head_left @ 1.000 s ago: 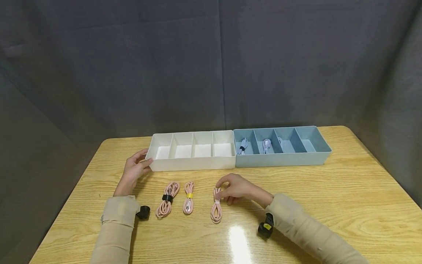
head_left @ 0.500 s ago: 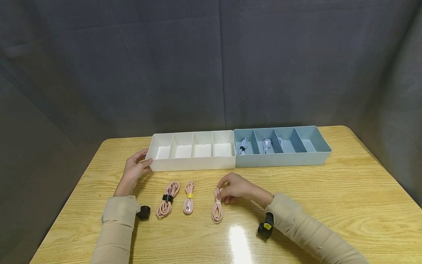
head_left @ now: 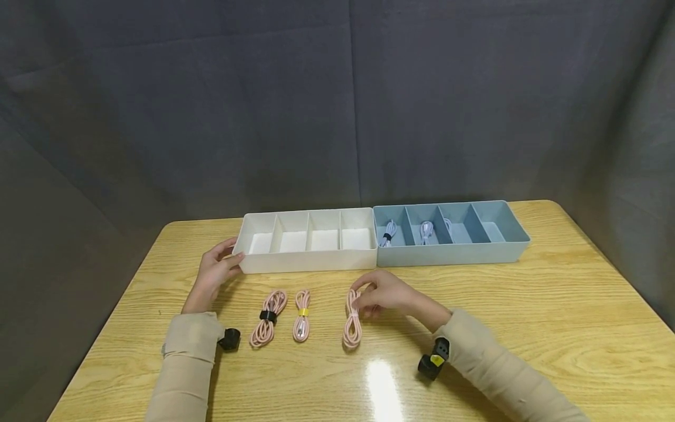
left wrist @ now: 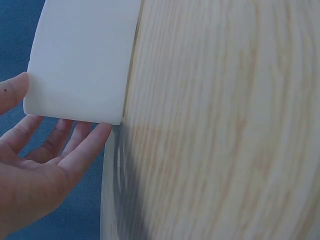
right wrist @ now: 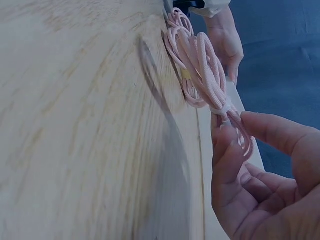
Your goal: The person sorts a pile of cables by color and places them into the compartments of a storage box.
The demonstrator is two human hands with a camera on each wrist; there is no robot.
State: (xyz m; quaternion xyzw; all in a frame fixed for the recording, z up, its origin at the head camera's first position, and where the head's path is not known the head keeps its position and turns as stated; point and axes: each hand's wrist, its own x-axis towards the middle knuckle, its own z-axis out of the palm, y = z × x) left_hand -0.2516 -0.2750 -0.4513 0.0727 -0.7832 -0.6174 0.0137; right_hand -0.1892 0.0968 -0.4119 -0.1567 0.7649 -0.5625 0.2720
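Observation:
My right hand [head_left: 387,292] pinches a bundled pink cable [head_left: 352,322] near its far end, between thumb and fingertips. In the right wrist view the coil [right wrist: 202,70] has a white tie round it and hangs above the wood, its shadow apart from it. My left hand [head_left: 215,271] rests its fingertips on the left end of a white four-part box [head_left: 311,261], thumb at the front corner. The left wrist view shows those fingers [left wrist: 85,150] fairly straight against the end wall. Two more pink cable bundles lie between the hands, one with a black strap [head_left: 268,317], one with a yellow tie [head_left: 303,313].
A blue divided box [head_left: 453,254] stands end to end with the white one, at its right. Pale blue cables [head_left: 389,231] lie in several of its compartments. Behind the wooden table [head_left: 569,328] hangs a dark grey curtain [head_left: 263,117].
My right hand has moved slightly away from me and to the right, carrying the pink cable with it off the wood. The left hand and both boxes have stayed put.

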